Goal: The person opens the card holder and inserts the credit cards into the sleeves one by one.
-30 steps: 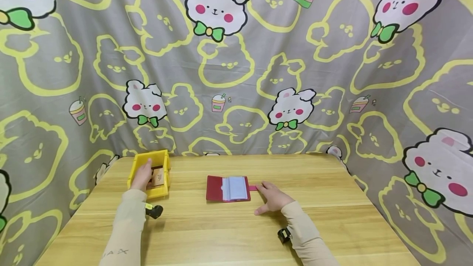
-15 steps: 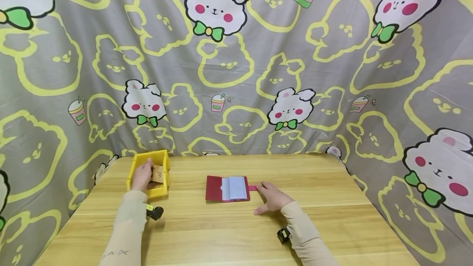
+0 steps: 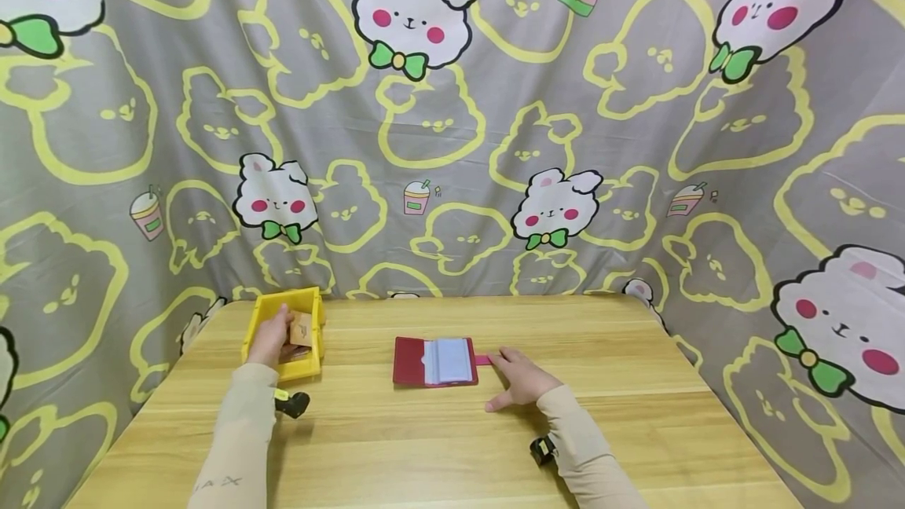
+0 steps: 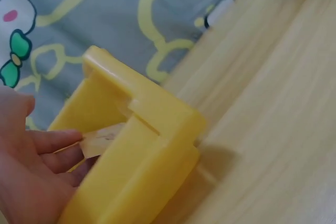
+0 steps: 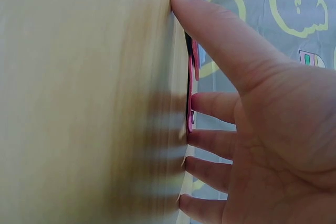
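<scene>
Inside the yellow plastic bin (image 3: pixel 317 336) at the table's back left is my left hand (image 3: pixel 271 334). Its fingers hold a tan card (image 3: pixel 302 328), tilted up off the bin's floor; the left wrist view shows the card (image 4: pixel 100 141) at the fingertips, the exact grip partly hidden. Mid-table lies a red card holder (image 3: pixel 410 361), spread open with pale blue-clear sleeves (image 3: pixel 451 360) showing. My right hand (image 3: pixel 522 379) rests beside it, fingers spread, the index fingertip on its pink strap (image 3: pixel 484 360). The right wrist view shows these fingers (image 5: pixel 210 142) straight against the tabletop.
Other brownish flat pieces (image 3: pixel 294 353) lie low in the bin, mostly hidden by the hand. The wooden table (image 3: pixel 396 446) meets a grey patterned curtain (image 3: pixel 438 124) behind and at both sides.
The tan card has risen slightly and tilted up in the bin with my left hand, uncovering brownish pieces beneath. My right hand and the card holder have stayed put.
</scene>
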`<control>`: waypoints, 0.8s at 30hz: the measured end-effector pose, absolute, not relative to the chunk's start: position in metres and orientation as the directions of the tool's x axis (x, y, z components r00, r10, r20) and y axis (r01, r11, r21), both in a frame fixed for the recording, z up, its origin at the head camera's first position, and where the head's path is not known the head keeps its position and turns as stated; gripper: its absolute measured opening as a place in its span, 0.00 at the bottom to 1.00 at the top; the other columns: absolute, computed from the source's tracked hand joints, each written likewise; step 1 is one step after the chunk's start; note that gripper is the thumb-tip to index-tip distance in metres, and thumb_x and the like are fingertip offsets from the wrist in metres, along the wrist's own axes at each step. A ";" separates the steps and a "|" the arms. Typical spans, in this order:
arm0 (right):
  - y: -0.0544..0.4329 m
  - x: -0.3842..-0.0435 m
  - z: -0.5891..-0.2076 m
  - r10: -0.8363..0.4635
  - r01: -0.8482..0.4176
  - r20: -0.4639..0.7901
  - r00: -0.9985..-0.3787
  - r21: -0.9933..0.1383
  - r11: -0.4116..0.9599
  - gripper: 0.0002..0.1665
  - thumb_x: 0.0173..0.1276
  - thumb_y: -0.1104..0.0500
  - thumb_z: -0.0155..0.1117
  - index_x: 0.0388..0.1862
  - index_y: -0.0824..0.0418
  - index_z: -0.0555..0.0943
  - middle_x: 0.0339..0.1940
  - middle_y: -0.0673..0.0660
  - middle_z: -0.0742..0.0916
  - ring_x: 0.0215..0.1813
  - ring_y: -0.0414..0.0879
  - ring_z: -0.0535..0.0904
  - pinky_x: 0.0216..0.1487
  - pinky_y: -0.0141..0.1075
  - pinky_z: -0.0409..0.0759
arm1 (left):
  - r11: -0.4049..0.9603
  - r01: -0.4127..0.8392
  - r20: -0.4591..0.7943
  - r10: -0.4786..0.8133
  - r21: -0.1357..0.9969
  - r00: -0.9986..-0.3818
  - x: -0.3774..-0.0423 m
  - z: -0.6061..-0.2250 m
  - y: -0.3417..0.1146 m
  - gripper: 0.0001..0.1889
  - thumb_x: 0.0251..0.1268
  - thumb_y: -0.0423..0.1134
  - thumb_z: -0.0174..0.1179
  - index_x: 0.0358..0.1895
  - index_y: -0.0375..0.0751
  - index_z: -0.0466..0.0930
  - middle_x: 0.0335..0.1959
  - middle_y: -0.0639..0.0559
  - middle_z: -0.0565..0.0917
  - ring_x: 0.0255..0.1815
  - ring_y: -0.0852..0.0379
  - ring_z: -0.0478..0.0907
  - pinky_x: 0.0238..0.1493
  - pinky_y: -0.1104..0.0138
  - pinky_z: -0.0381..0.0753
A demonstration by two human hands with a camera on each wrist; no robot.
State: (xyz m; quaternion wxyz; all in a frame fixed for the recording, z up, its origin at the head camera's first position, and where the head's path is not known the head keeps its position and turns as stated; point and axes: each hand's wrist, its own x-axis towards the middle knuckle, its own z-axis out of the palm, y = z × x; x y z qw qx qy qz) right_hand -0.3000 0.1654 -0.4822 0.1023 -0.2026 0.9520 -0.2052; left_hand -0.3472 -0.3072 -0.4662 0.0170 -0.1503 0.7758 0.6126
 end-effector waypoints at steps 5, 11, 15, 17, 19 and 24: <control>0.166 -0.300 -0.482 -0.427 -0.344 -0.110 -0.898 -0.432 0.834 0.58 0.49 0.44 0.80 0.73 0.65 0.64 0.75 0.71 0.63 0.76 0.67 0.58 0.72 0.58 0.63 | 0.065 -0.184 -0.161 -0.269 0.981 -0.950 -0.342 -0.451 -0.304 0.40 0.75 0.63 0.27 0.75 0.34 0.53 0.76 0.36 0.57 0.59 0.51 0.70 0.50 0.66 0.78; 0.166 -0.300 -0.481 -0.427 -0.342 -0.112 -0.897 -0.436 0.832 0.58 0.49 0.44 0.80 0.73 0.65 0.64 0.75 0.71 0.63 0.75 0.67 0.58 0.72 0.58 0.63 | 0.092 -0.069 -0.039 -0.295 0.993 -0.955 -0.335 -0.416 -0.306 0.40 0.74 0.63 0.22 0.78 0.37 0.48 0.79 0.40 0.52 0.66 0.47 0.64 0.43 0.71 0.75; 0.165 -0.299 -0.480 -0.427 -0.341 -0.111 -0.897 -0.438 0.832 0.58 0.49 0.44 0.80 0.73 0.65 0.64 0.75 0.72 0.63 0.75 0.68 0.58 0.73 0.58 0.63 | 0.037 -0.010 0.002 -0.318 0.999 -0.948 -0.329 -0.391 -0.302 0.38 0.74 0.63 0.26 0.78 0.41 0.50 0.78 0.41 0.55 0.55 0.57 0.67 0.41 0.72 0.74; 0.165 -0.299 -0.481 -0.428 -0.342 -0.113 -0.897 -0.437 0.832 0.58 0.49 0.44 0.80 0.73 0.65 0.64 0.75 0.72 0.63 0.75 0.68 0.58 0.73 0.58 0.63 | 0.028 0.006 0.014 -0.322 1.000 -0.947 -0.326 -0.381 -0.297 0.38 0.74 0.64 0.28 0.77 0.42 0.52 0.78 0.42 0.55 0.52 0.60 0.67 0.42 0.72 0.75; 0.165 -0.299 -0.480 -0.427 -0.341 -0.114 -0.897 -0.436 0.833 0.58 0.49 0.44 0.80 0.73 0.65 0.64 0.75 0.72 0.63 0.75 0.68 0.58 0.73 0.58 0.62 | 0.013 0.017 0.020 -0.306 1.000 -0.952 -0.322 -0.372 -0.291 0.39 0.74 0.64 0.29 0.77 0.42 0.52 0.79 0.42 0.54 0.54 0.60 0.66 0.45 0.71 0.75; 0.165 -0.299 -0.480 -0.426 -0.337 -0.118 -0.897 -0.442 0.831 0.59 0.49 0.44 0.80 0.74 0.65 0.63 0.75 0.72 0.63 0.76 0.68 0.57 0.73 0.59 0.62 | 0.006 0.040 0.040 -0.243 0.999 -0.969 -0.315 -0.361 -0.271 0.39 0.73 0.65 0.28 0.77 0.42 0.51 0.79 0.42 0.53 0.56 0.60 0.65 0.51 0.69 0.72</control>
